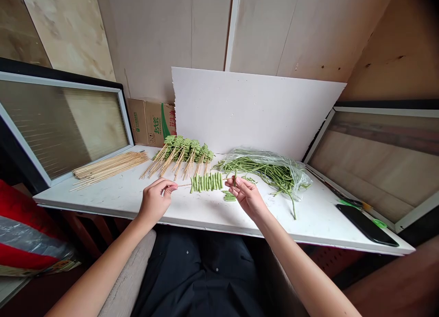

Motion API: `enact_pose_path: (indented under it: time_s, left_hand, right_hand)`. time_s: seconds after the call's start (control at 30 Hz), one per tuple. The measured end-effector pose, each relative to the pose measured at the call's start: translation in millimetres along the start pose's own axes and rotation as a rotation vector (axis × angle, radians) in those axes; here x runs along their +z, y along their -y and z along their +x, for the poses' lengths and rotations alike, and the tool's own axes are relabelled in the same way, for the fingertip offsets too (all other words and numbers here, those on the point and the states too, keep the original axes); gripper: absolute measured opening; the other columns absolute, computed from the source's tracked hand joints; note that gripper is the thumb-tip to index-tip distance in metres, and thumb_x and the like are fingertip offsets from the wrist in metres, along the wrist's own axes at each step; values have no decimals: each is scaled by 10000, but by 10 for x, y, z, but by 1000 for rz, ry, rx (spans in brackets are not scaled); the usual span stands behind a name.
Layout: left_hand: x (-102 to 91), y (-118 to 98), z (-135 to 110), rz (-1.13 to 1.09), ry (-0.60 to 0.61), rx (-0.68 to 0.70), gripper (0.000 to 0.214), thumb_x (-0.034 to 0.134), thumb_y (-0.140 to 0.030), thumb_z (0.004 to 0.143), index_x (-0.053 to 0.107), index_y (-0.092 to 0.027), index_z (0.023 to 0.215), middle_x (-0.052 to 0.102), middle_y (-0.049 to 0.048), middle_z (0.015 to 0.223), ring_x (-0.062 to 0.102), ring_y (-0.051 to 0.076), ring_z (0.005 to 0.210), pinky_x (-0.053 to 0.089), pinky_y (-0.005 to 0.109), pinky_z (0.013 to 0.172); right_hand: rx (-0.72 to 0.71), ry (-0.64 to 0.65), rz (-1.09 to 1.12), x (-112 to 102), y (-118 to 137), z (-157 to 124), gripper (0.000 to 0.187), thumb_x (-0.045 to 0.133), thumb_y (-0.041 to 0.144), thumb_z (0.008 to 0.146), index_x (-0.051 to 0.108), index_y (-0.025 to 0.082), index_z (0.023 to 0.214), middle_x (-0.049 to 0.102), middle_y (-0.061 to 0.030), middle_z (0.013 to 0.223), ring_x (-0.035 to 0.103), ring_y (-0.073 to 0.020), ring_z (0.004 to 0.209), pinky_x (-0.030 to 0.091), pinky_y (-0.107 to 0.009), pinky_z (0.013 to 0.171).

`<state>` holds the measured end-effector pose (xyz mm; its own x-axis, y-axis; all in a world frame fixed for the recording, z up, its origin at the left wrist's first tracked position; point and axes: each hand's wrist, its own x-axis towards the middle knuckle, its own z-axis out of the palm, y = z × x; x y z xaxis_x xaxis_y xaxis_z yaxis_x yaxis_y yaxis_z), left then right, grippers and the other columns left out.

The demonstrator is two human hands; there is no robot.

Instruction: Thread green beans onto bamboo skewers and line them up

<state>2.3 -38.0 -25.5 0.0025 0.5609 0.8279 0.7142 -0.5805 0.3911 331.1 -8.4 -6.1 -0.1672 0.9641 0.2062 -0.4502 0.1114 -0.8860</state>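
Observation:
My left hand (158, 199) pinches one end of a thin bamboo skewer (184, 185), held level above the white table. Along the skewer sits a row of short green bean pieces (206, 182), side by side and crosswise to it. At the other end, my right hand (247, 194) is closed on one more green bean piece (235, 177), upright between thumb and fingers at the skewer's tip. Whether the tip has pierced that piece I cannot tell. Several cut bean pieces (229, 196) lie on the table just left of my right hand.
Behind my hands lies a pile of loaded bean skewers (185, 148). Bare skewers (111, 167) lie at left. Long beans (270, 168) spill from a clear plastic bag (298, 175) at right. A black phone (366, 224) rests near the right edge; a cardboard box (148, 120) stands behind.

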Motion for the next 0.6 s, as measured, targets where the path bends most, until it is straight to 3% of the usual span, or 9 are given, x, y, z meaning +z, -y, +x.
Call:
enact_pose_path:
  time_s: [0.6]
  left_hand:
    - [24,-23,-15,-9,-16,1,204,606,-182,993,762,-203,863,779,41,881,721,192,808,553,299,757]
  right_hand:
    - [24,46,12,35,-13,-45,288,926,461,798,858,229,956,811,-74,1108,728,-223,1156,598,-227,769]
